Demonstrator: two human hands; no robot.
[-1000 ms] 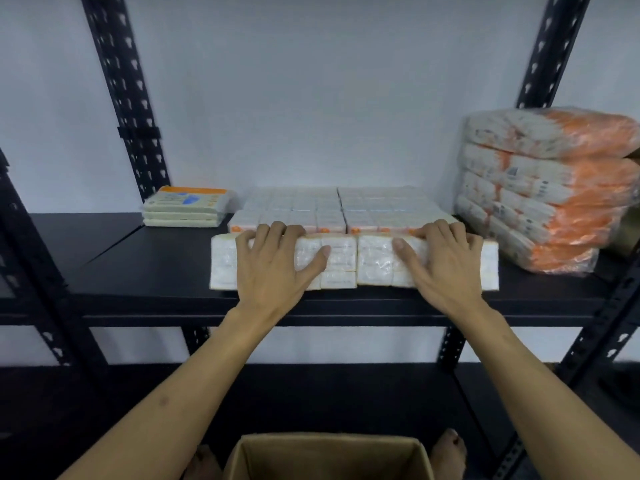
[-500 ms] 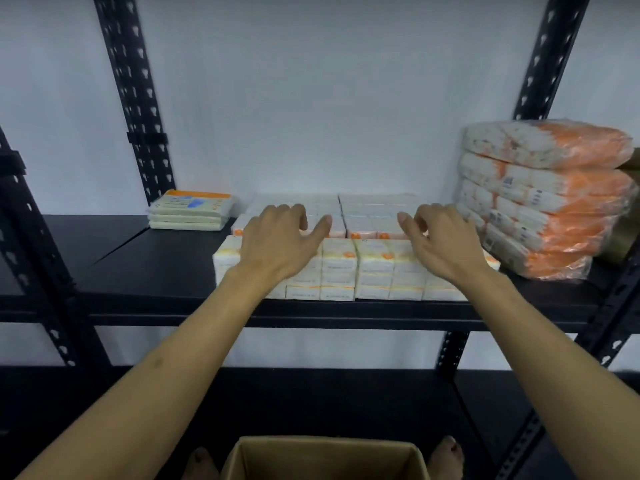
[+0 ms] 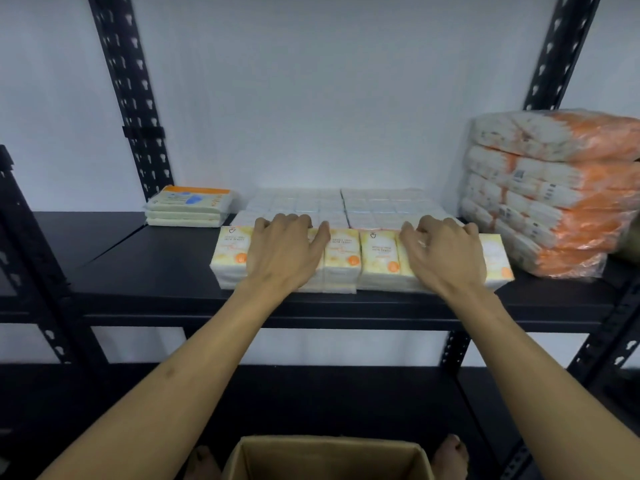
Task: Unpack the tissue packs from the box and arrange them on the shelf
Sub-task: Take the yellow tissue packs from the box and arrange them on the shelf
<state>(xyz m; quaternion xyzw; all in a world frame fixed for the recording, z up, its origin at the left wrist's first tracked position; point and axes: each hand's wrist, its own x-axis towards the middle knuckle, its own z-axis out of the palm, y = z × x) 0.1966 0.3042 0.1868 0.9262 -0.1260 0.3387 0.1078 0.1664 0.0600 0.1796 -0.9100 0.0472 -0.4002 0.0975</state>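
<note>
A person's left hand (image 3: 284, 252) and right hand (image 3: 445, 254) rest palm-down, fingers loosely bent over the far top edge, on a front row of yellow-and-white tissue packs (image 3: 360, 259) lying along the front edge of a black metal shelf (image 3: 145, 275). Behind that row lie more pale tissue packs (image 3: 341, 204); to its left sits a short stack of flat packs (image 3: 188, 206), and to its right a tall stack of orange-and-white bundles (image 3: 554, 192). Below the shelf, an open cardboard box (image 3: 325, 459) stands between the person's bare feet.
</note>
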